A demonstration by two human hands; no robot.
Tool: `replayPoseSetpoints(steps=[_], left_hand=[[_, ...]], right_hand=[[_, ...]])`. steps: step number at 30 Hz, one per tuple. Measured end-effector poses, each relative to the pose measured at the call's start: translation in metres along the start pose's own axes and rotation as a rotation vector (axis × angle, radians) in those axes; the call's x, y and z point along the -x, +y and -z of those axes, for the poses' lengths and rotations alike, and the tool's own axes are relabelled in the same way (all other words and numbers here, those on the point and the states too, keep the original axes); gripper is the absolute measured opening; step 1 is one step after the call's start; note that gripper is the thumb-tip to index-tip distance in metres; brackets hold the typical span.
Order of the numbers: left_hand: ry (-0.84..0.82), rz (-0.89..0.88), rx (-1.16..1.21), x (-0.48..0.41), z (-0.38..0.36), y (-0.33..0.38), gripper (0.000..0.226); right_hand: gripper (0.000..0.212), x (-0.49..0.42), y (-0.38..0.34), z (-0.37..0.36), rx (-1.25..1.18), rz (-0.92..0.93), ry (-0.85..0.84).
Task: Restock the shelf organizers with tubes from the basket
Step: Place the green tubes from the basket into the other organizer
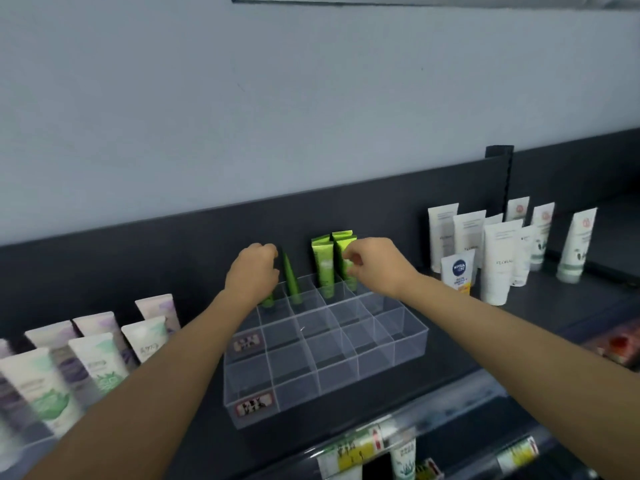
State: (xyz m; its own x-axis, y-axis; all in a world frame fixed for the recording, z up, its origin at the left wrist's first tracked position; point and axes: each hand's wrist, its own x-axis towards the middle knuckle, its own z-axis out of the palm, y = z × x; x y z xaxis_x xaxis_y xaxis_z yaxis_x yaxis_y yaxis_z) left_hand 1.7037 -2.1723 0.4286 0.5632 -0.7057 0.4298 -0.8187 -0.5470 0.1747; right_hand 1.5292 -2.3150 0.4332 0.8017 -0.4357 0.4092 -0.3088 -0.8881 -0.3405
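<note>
Tubes [268, 301] gripped in the left hand [252, 273] and right hand [372, 266] may topple onto far-row neighbours [323, 265] in the organizer [410, 341] if released crooked.

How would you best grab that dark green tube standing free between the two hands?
I'd pinch the dark green tube by its thin upper end, coming from above: its lower end sits down inside an organizer compartment, walled in on all sides.
</note>
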Motion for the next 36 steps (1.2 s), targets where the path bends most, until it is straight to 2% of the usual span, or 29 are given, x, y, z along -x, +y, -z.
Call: replayPoseSetpoints(steps=[4,9,14,18,21,23,26,36], left_hand=[[0.008,0.017,0.006,-0.006,0.0,-0.011,0.028],[0.038,0.034,0.01,-0.021,0.002,-0.03,0.026],[0.011,0.055,-0.011,-0.031,-0.002,-0.043,0.024],[-0.006,0.064,-0.018,-0.035,-0.009,-0.049,0.021],[-0.025,0.065,-0.021,-0.038,-0.014,-0.052,0.022],[-0.029,0.067,-0.015,-0.039,-0.017,-0.056,0.02],[-0.026,0.069,-0.018,-0.041,-0.02,-0.059,0.018],[0.015,0.054,0.013,-0.041,-0.018,-0.057,0.019]], right_hand=[[0.021,-0.03,-0.019,-0.019,-0.021,0.004,-0.052],[0.038,-0.071,-0.039,-0.043,-0.071,-0.04,-0.095],[0.041,-0.103,-0.058,-0.066,-0.035,-0.067,-0.123],[0.022,-0.117,-0.065,-0.074,0.061,-0.067,-0.135],[0.026,-0.125,-0.064,-0.076,0.117,-0.071,-0.139],[0.021,-0.131,-0.061,-0.077,0.126,-0.048,-0.129],[0.031,-0.139,-0.058,-0.078,0.128,-0.014,-0.09],[0.036,-0.144,-0.046,-0.078,0.149,0.003,-0.032]])
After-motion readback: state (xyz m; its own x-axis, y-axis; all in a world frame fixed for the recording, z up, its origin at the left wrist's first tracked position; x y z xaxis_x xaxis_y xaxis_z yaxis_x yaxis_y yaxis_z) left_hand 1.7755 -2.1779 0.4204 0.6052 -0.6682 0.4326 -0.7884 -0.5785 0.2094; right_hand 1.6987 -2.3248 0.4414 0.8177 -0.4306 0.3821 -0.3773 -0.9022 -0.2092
